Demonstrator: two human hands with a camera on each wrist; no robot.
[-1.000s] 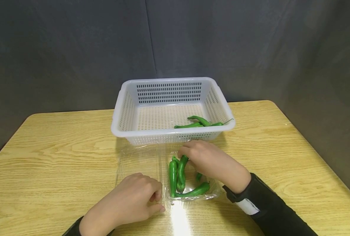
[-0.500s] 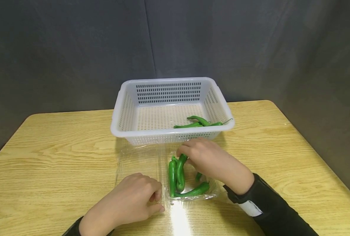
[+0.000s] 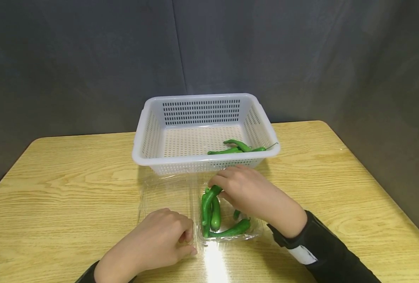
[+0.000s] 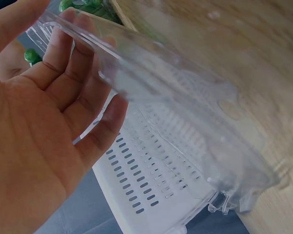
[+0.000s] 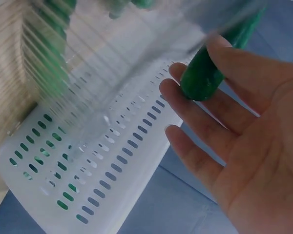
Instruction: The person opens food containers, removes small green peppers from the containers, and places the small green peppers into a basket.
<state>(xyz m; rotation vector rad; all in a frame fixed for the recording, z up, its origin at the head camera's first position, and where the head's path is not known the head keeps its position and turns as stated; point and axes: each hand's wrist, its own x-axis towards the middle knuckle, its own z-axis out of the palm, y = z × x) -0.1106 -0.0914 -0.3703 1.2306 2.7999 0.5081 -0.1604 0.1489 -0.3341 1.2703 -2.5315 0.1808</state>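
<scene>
A clear plastic clamshell box (image 3: pixel 168 192) lies unfolded on the table, several green chili peppers (image 3: pixel 232 230) in its right half. My right hand (image 3: pixel 242 190) pinches one end of a green chili pepper (image 3: pixel 209 202) between thumb and fingertips. This pepper slants over another along the left side of that half, and the right wrist view shows its blunt end (image 5: pixel 202 80) among the fingers. My left hand (image 3: pixel 160 237), at the middle of the near edge, has its thumb and curled fingers (image 4: pixel 83 105) on either side of the clear plastic rim.
Behind the box stands a white perforated basket (image 3: pixel 167 160), with several green chili peppers (image 3: pixel 242 145) in its near right corner. The wooden table (image 3: pixel 64 188) reaches back to a dark grey wall (image 3: pixel 89 67).
My right hand has shifted slightly left, swinging the held chili pepper leftward over the leftmost one and uncovering another beside it. The left hand keeps its place at the box.
</scene>
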